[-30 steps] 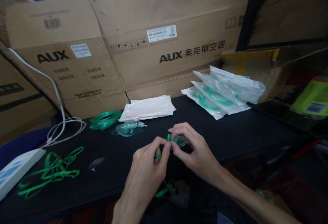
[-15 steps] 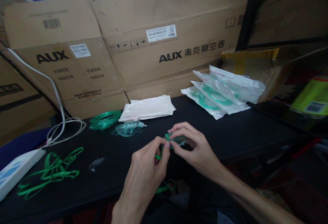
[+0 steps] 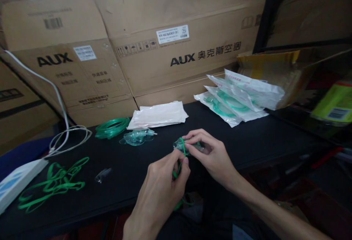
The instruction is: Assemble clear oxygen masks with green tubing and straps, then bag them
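Nearest, the left hand [image 3: 165, 181] pinches a green elastic strap [image 3: 183, 147] against the clear mask [image 3: 177, 144] gripped by the right hand [image 3: 213, 155]; seemingly strap-fitting, which calls for steadying the mask. Beyond, at twelve o'clock, a carton [image 3: 198, 16] reads "AUX 奥克斯空调"; at ten, another carton [image 3: 66, 69], "AUX".
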The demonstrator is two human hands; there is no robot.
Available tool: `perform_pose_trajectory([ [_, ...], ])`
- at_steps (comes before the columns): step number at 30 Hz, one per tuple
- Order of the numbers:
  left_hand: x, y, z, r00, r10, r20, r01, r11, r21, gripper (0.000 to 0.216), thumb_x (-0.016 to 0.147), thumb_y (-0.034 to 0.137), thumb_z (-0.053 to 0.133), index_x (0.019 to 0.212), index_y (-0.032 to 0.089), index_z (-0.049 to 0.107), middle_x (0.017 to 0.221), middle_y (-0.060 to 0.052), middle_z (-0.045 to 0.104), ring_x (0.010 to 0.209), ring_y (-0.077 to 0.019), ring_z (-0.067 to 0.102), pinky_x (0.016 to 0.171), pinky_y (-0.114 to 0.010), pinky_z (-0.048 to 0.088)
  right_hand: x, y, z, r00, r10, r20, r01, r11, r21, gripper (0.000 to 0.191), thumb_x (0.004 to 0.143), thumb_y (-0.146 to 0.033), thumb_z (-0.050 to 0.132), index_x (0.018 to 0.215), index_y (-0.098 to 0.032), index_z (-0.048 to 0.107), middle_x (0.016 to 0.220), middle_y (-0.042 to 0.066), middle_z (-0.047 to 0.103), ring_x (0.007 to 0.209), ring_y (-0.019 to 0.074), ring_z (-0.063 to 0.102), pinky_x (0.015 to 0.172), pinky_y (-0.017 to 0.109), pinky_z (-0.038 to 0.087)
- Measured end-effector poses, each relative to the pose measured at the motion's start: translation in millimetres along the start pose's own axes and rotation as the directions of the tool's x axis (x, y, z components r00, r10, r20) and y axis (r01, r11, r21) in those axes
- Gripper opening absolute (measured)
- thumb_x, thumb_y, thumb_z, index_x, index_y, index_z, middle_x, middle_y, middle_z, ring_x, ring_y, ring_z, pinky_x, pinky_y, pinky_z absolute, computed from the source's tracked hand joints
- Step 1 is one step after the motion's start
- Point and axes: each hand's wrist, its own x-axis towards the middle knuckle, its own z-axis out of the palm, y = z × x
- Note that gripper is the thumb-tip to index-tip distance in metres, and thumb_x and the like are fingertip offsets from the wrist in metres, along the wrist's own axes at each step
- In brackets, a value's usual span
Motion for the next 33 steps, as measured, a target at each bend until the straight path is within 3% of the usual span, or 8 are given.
perform_pose_trajectory([
  [8, 2.3, -7.3, -7.2, 0.984, -0.153, -0.092, 0.156, 0.988, 0.022, 0.021, 0.097, 0.039, 0.056, 0.087, 0.022, 0.063, 0.057, 0.009, 0.037, 0.047, -0.0089, 0.042, 0.051, -0.02, 0.032, -4.7, -3.8, 1.0, 0.992, -0.118, 0.044, 0.123, 0.981, -0.15, 0.011, 0.088, -0.011, 0.069, 0.087, -0.021, 0.072, 0.105, 0.007, 0.068, 0.102, 0.0213, 0.068, 0.088, 0.035, 0.053],
  [14, 1.6, -9.4, -8.6, 0.984, -0.13, -0.122, 0.134, 0.99, 0.029, 0.021, 0.097, 0.039, 0.057, 0.093, 0.022, 0.068, 0.059, 0.008, 0.043, 0.051, -0.0094, 0.045, 0.054, -0.02, 0.034, -6.9, -4.7, 1.4, 0.981, -0.18, 0.069, 0.189, 0.964, -0.189, 0.015, 0.088, -0.008, 0.066, 0.089, -0.022, 0.071, 0.106, 0.008, 0.068, 0.104, 0.022, 0.068, 0.089, 0.037, 0.054],
  [24, 4.8, 1.4, -11.7, 0.988, -0.152, -0.001, 0.151, 0.982, -0.114, 0.021, 0.092, 0.027, 0.054, 0.072, 0.02, 0.058, 0.054, 0.009, 0.037, 0.047, -0.0073, 0.036, 0.049, -0.02, 0.028, -7.0, -2.4, 3.2, 0.985, -0.17, 0.042, 0.175, 0.958, -0.225, 0.013, 0.089, -0.011, 0.066, 0.089, -0.023, 0.072, 0.107, 0.007, 0.068, 0.104, 0.0224, 0.068, 0.09, 0.038, 0.054],
  [30, -0.9, 15.5, -14.0, 0.977, -0.134, 0.164, 0.158, 0.977, -0.146, 0.021, 0.087, 0.02, 0.056, 0.066, 0.02, 0.058, 0.054, 0.008, 0.041, 0.049, -0.0072, 0.038, 0.05, -0.021, 0.028, -0.9, 2.2, 0.3, 0.992, -0.065, -0.106, 0.047, 0.985, -0.167, 0.007, 0.09, -0.019, 0.067, 0.083, -0.021, 0.068, 0.1, 0.007, 0.069, 0.099, 0.0229, 0.068, 0.087, 0.037, 0.054],
  [33, -1.6, 20.0, -18.4, 0.98, -0.151, 0.13, 0.171, 0.974, -0.152, 0.02, 0.088, 0.021, 0.056, 0.069, 0.02, 0.06, 0.056, 0.008, 0.045, 0.05, -0.0077, 0.041, 0.051, -0.02, 0.031, -0.2, 2.0, 0.1, 0.994, -0.029, -0.104, 0.015, 0.991, -0.132, 0.009, 0.09, -0.025, 0.069, 0.082, -0.021, 0.067, 0.098, 0.008, 0.069, 0.099, 0.0237, 0.068, 0.086, 0.037, 0.054],
])
